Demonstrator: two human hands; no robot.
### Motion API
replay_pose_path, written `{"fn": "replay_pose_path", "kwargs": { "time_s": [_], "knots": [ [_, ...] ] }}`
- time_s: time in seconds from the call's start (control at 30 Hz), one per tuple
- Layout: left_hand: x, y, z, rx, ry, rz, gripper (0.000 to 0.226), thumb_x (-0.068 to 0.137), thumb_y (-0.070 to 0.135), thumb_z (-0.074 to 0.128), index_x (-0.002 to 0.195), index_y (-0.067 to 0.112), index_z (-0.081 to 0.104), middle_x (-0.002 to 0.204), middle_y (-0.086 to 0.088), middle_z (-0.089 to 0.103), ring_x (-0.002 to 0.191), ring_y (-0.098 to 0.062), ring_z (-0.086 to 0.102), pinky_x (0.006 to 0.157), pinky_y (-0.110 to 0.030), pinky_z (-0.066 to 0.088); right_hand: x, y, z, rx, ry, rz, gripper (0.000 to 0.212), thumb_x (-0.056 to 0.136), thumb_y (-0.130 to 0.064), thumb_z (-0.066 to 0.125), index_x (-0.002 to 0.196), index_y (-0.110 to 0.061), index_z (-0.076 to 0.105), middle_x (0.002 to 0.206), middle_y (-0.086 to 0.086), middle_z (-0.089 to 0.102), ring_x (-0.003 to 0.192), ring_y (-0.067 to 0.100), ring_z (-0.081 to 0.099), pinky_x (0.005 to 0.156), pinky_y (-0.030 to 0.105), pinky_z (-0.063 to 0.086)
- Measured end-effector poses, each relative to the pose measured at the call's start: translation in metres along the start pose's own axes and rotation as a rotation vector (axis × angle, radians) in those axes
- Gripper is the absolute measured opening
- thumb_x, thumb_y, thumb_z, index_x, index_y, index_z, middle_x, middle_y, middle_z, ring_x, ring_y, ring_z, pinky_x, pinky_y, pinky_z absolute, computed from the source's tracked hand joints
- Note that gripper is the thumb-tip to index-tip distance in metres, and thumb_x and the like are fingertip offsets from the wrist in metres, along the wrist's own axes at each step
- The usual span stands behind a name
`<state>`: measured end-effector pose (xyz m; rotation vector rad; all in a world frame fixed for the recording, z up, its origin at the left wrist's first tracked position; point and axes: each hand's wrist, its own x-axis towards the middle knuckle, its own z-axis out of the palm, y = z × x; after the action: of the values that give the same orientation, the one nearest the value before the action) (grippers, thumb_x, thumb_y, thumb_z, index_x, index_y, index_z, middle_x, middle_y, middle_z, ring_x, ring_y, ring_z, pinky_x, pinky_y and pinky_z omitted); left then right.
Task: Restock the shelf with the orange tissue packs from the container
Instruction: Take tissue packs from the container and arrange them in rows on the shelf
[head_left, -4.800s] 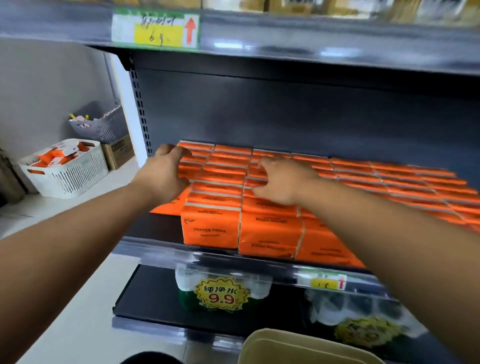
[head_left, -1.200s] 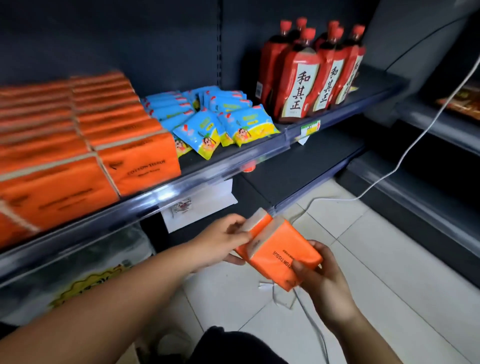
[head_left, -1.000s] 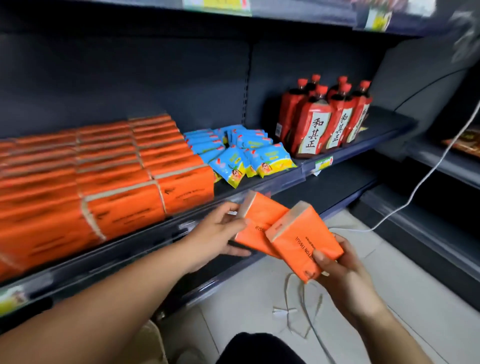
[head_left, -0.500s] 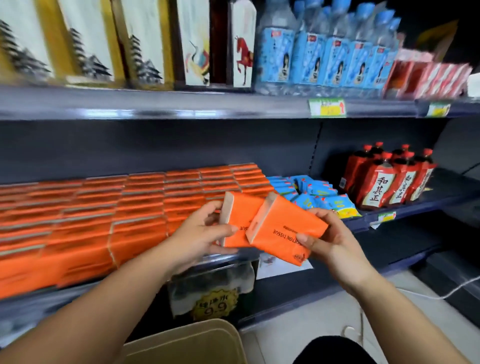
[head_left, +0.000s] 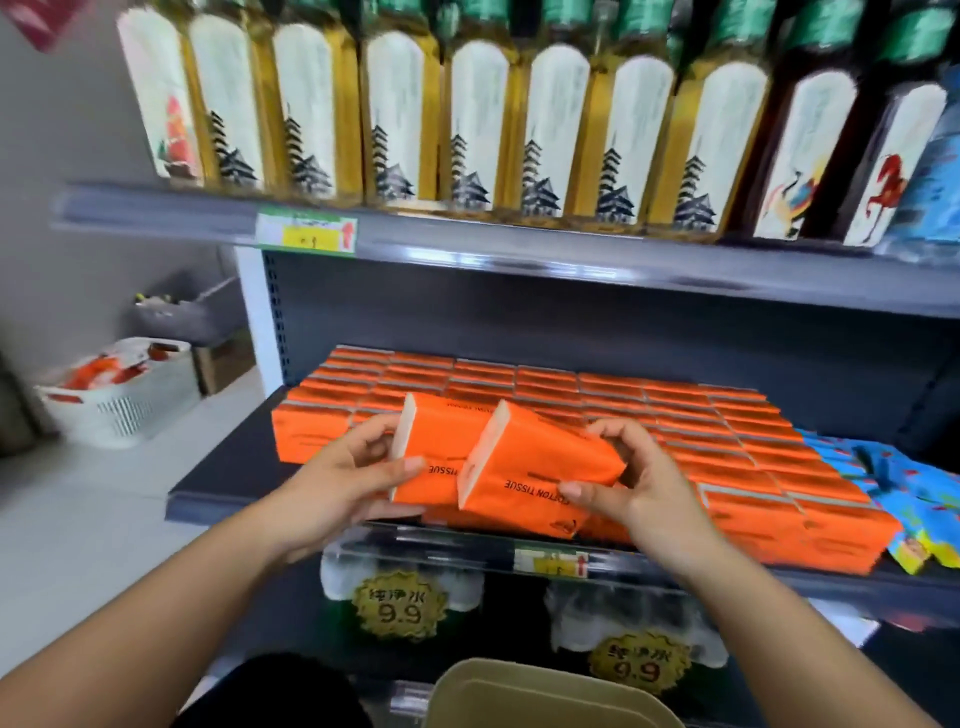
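Two orange plastic-wrapped tissue packs are held up in front of the dark grey metal shelf (head_left: 228, 478), one in each hand. The left-hand pack (head_left: 441, 452) is clasped by the left hand (head_left: 337, 483), with the thumb laid on its printed face and the fingers behind its white end; that grip is closed round the pack. The right-hand pack (head_left: 540, 467) is taken by the right hand (head_left: 639, 483), thumb on the printed face and fingers curled over the far edge, so this grip is filled too. Both packs are tilted, white ends up, and the right-hand pack is overlapped across the front of the left-hand pack. They are held just above the shelf's front edge.

On the shelf, rows of stocked orange packs (head_left: 675, 415) are laid out, and blue snack packets (head_left: 893, 467) are set beside them towards the shelf's right end. Above the shelf, tall bottles with gold and white labels (head_left: 395, 119) are lined up. Below it, bottled water bundles (head_left: 400, 605) with yellow 9.9 stickers are stored. Left of the shelf, a white slotted plastic basket (head_left: 124, 410) is seen on the floor. Below the shelf's front, the rim of a beige container (head_left: 545, 696) is caught at the bottom of the view.
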<state>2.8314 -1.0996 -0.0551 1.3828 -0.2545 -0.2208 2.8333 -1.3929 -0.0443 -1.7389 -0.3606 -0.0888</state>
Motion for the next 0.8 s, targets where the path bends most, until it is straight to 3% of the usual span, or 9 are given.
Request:
{"fn": "replay_pose_path", "kwargs": {
  "time_s": [0.13, 0.3, 0.47, 0.6, 0.7, 0.8],
  "knots": [
    [-0.026, 0.000, -0.058, -0.010, 0.090, 0.031, 0.079, 0.061, 0.031, 0.089, 0.131, 0.017, 0.055, 0.130, -0.015, 0.061, 0.114, -0.037, 0.062, 0.086, -0.044, 0.057, 0.029, -0.004, 0.061, -0.079, -0.079, -0.038, 0.048, 0.070, 0.006, 0.080, 0.100, -0.018, 0.052, 0.090, 0.001, 0.061, 0.069, -0.002, 0.058, 0.063, 0.014, 0.048],
    [-0.047, -0.005, -0.114, -0.021, 0.217, 0.066, 0.082, 0.056, 0.035, 0.092, 0.126, 0.014, 0.055, 0.124, -0.016, 0.064, 0.108, -0.034, 0.066, 0.080, -0.040, 0.059, 0.062, 0.002, 0.126, -0.176, -0.149, -0.063, 0.049, 0.068, -0.011, 0.087, 0.093, -0.035, 0.052, 0.096, 0.002, 0.063, 0.085, 0.016, 0.060, 0.080, 0.041, 0.054],
    [-0.060, -0.012, -0.167, -0.018, 0.363, 0.096, 0.079, 0.045, 0.042, 0.095, 0.115, 0.028, 0.062, 0.108, -0.008, 0.070, 0.095, -0.024, 0.070, 0.079, -0.039, 0.060, 0.085, 0.004, 0.191, -0.233, -0.200, -0.114, 0.049, 0.071, -0.013, 0.085, 0.091, -0.034, 0.047, 0.097, -0.004, 0.060, 0.086, 0.015, 0.057, 0.079, 0.036, 0.051],
    [-0.063, -0.020, -0.205, -0.019, 0.412, 0.079, 0.053, 0.067, 0.032, 0.084, 0.114, 0.029, 0.061, 0.106, -0.006, 0.070, 0.095, -0.022, 0.069, 0.084, -0.038, 0.058, 0.104, 0.002, 0.230, -0.361, -0.234, -0.141, 0.047, 0.074, -0.023, 0.084, 0.096, -0.032, 0.043, 0.099, -0.006, 0.058, 0.084, 0.016, 0.059, 0.072, 0.032, 0.049],
    [-0.060, -0.027, -0.225, 0.046, 0.430, 0.055, 0.075, 0.048, 0.048, 0.092, 0.114, 0.030, 0.061, 0.108, -0.006, 0.071, 0.099, -0.022, 0.069, 0.088, -0.040, 0.052, 0.120, 0.000, 0.249, -0.415, -0.256, -0.155, 0.047, 0.076, -0.023, 0.082, 0.103, -0.026, 0.044, 0.100, -0.002, 0.059, 0.085, 0.021, 0.060, 0.071, 0.033, 0.049],
    [-0.051, -0.034, -0.237, 0.090, 0.496, 0.061, 0.047, 0.071, 0.034, 0.082, 0.112, 0.028, 0.061, 0.097, -0.002, 0.074, 0.093, -0.016, 0.069, 0.089, -0.035, 0.044, 0.129, 0.002, 0.261, -0.450, -0.274, -0.168, 0.047, 0.077, -0.021, 0.081, 0.107, -0.021, 0.044, 0.102, -0.002, 0.056, 0.089, 0.018, 0.055, 0.074, 0.031, 0.046]
  ]
}}
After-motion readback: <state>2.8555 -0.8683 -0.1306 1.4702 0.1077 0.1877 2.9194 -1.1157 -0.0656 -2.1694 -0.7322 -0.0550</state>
